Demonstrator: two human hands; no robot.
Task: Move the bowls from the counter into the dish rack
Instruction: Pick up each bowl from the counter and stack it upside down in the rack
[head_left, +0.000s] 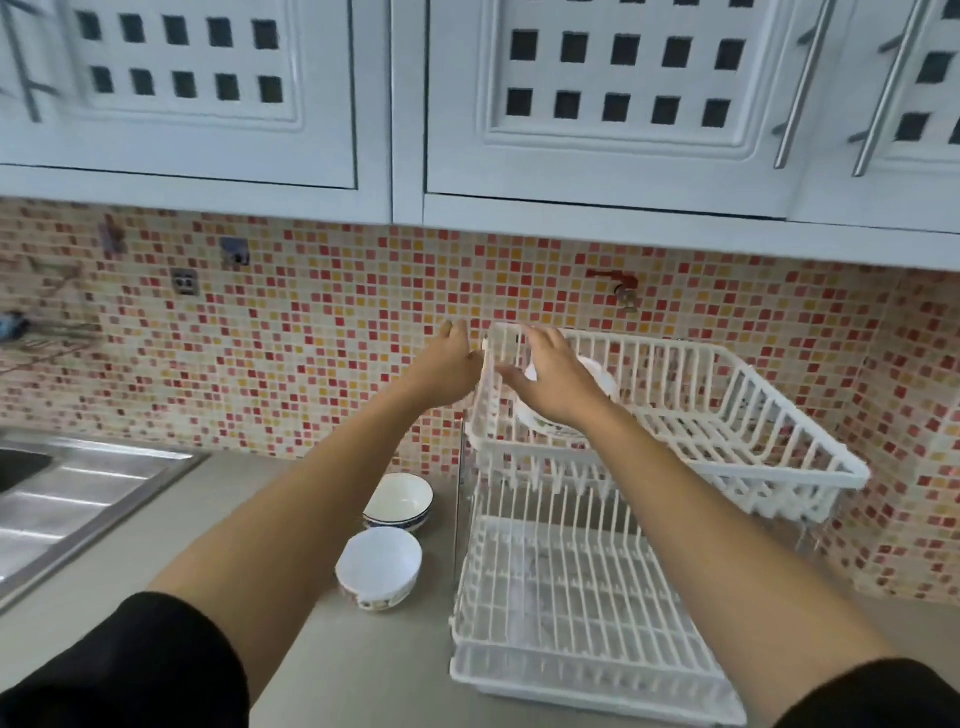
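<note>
A white two-tier dish rack (737, 415) stands on the counter against the tiled wall. A white bowl (600, 379) lies tilted in the left part of the upper tier. My right hand (550, 379) is spread over that bowl with fingers apart, hiding most of it. My left hand (449, 366) is at the upper tier's left rim, fingers curled against it. Two more bowls sit on the counter left of the rack: a white bowl with a blue rim band (399, 500) farther back and a white bowl with a patterned base (379, 566) nearer to me.
The rack's lower tier (571, 587) holds nothing, and a drip tray lies under it. A steel sink and drainboard (78, 493) lie at the left. White wall cabinets (597, 171) hang low above the rack. Grey counter (332, 654) runs along the front.
</note>
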